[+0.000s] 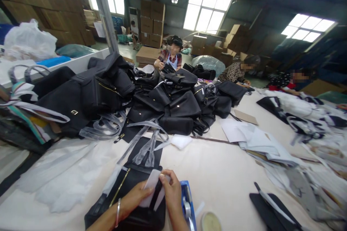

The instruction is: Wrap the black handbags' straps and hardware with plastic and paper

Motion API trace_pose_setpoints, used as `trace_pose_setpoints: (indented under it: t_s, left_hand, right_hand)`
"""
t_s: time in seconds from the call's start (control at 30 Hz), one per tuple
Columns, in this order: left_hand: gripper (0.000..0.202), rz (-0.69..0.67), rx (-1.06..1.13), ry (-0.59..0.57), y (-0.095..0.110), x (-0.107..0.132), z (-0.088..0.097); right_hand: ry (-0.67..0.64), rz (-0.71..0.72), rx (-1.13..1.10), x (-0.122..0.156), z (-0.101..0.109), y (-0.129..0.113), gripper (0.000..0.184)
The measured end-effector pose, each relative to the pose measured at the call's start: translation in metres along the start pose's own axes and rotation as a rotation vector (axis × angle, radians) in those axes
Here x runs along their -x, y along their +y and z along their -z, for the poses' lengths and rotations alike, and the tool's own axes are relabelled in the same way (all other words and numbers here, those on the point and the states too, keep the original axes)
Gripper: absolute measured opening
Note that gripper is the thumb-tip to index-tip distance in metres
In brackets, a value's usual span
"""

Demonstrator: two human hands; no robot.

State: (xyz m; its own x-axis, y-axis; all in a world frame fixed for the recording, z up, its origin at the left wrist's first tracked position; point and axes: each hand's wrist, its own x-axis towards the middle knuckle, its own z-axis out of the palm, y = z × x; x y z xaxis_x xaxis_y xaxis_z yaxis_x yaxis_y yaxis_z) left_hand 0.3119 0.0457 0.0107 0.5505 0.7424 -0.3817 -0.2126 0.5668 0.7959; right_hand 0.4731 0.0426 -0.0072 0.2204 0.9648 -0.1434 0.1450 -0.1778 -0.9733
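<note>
A black bag [135,176] with a gold zipper [119,187] lies on the table in front of me. Over it, my left hand [135,196] grips a white strip of wrapping sheet [152,182], thumb on top. My right hand [172,189] pinches the upper part of the same sheet between thumb and fingers. A black strap [155,194] runs between the sheet's two sides, and its ends are partly hidden by my hands. Clear plastic covers the bag's handles [148,151] beyond my hands. Just right of my right hand stands a blue tape dispenser [187,189].
Black bags [184,106] are heaped across the table's far side. White sheets [255,139] lie at right, thin white wrapping [67,177] at left. A round tin [210,222] and a black piece [271,209] are near the front. Several co-workers sit beyond.
</note>
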Motion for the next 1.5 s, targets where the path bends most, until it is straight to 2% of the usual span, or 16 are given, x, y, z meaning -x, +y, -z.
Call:
trace_pose_setpoints:
  t_s: [0.33, 0.53, 0.63, 0.73, 0.87, 1.0, 1.13, 1.3, 1.5]
  left_hand:
    - [0.058, 0.087, 0.127, -0.085, 0.001, -0.002, -0.006]
    - [0.063, 0.149, 0.169, -0.226, 0.013, -0.008, 0.002]
    - [0.052, 0.165, 0.169, -0.195, 0.017, -0.015, 0.008]
    - [0.046, 0.126, 0.165, -0.111, 0.013, -0.022, 0.005]
    - [0.046, 0.064, 0.068, -0.009, 0.001, -0.030, -0.005]
    - [0.050, 0.051, -0.036, 0.046, -0.009, -0.035, -0.006]
    - [0.051, 0.058, -0.087, 0.040, -0.008, -0.036, -0.004]
    - [0.048, 0.069, -0.168, -0.050, 0.003, -0.033, -0.002]
    - [0.049, 0.066, -0.169, -0.078, 0.002, -0.034, -0.004]
  right_hand:
    - [0.073, -0.107, -0.038, -0.006, -0.003, 0.011, 0.022]
    - [0.095, -0.131, -0.004, -0.005, 0.002, 0.009, 0.019]
    - [0.089, -0.145, 0.001, -0.004, 0.001, 0.003, 0.019]
    - [0.075, -0.140, -0.003, -0.003, 0.000, -0.004, 0.016]
    - [0.077, -0.126, 0.001, -0.007, 0.004, -0.004, 0.014]
    - [0.050, -0.114, 0.015, -0.012, 0.008, 0.001, 0.014]
    - [-0.007, -0.130, -0.004, -0.015, 0.011, 0.001, 0.014]
    - [-0.116, -0.164, -0.148, -0.016, 0.015, -0.001, 0.019]
    - [-0.087, -0.198, -0.166, -0.014, 0.018, -0.004, 0.020]
